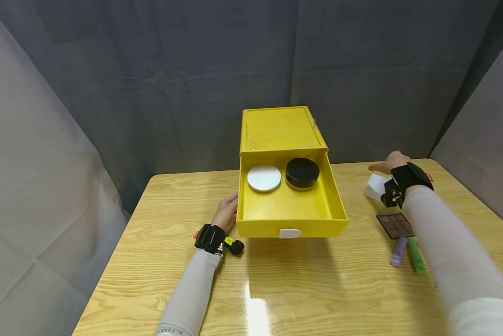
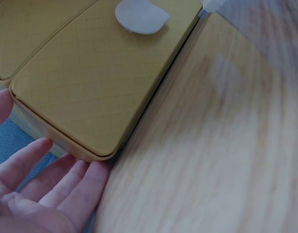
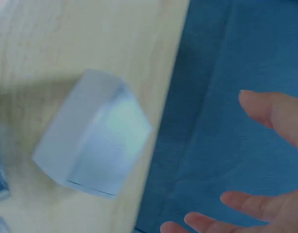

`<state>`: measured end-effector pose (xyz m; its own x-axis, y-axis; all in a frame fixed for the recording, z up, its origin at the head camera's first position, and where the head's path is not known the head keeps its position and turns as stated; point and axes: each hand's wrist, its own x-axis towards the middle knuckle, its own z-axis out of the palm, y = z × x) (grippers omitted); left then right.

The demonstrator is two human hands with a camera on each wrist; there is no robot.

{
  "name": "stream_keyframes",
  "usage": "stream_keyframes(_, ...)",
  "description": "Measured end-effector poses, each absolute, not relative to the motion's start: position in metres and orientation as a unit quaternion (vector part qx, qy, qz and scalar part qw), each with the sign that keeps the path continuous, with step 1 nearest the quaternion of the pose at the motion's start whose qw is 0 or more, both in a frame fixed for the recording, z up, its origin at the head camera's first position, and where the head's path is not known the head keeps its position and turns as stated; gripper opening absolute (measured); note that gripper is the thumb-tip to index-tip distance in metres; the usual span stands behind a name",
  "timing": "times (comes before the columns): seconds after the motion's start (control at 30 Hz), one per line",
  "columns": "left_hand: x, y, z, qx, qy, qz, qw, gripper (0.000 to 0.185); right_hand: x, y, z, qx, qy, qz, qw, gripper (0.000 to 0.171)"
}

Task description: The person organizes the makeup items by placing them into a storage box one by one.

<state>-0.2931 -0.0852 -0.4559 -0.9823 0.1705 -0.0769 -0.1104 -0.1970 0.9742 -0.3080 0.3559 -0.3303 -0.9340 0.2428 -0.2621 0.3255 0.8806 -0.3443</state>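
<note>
A yellow drawer box [image 1: 280, 128] stands on the table, its upper drawer [image 1: 285, 207] pulled out. Inside that drawer lie a round white case [image 1: 264, 178] and a black-lidded round jar [image 1: 302, 172]. My left hand [image 1: 227, 212] is beside the box's left side; in the left wrist view its extended fingertips touch the edge near a lower front panel [image 2: 85, 92] with a white knob [image 2: 141, 17]. Over by the back right edge, my right hand [image 1: 392, 163] has its fingers spread, holding nothing, close to a white carton [image 3: 97, 136].
Right of the box lie an eyeshadow palette [image 1: 395, 225], a purple tube [image 1: 398, 252] and a green tube [image 1: 416, 256], partly near my right sleeve. A dark curtain [image 1: 192, 93] hangs behind the table, with pale cloth [image 1: 37, 186] on the left.
</note>
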Motion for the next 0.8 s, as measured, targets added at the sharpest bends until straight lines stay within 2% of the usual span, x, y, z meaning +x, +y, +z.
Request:
stream_keyframes(0.23, -0.293, -0.085, -0.456, 0.018, 0.629, 0.772, 0.087, 0.046, -0.289, 0.343, -0.336, 0.152, 0.951, -0.236, 0.131, 0.083)
stream_keyframes(0.47, -0.292, -0.085, -0.458, 0.015, 0.633, 0.768, 0.093, 0.045, -0.274, 0.330, -0.344, 0.210, 0.922, -0.298, 0.129, 0.093)
stream_keyframes(0.8, -0.290, -0.085, -0.455, 0.017, 0.632, 0.770, 0.085, 0.046, -0.267, 0.327, -0.356, 0.249, 0.894, -0.357, 0.107, 0.095)
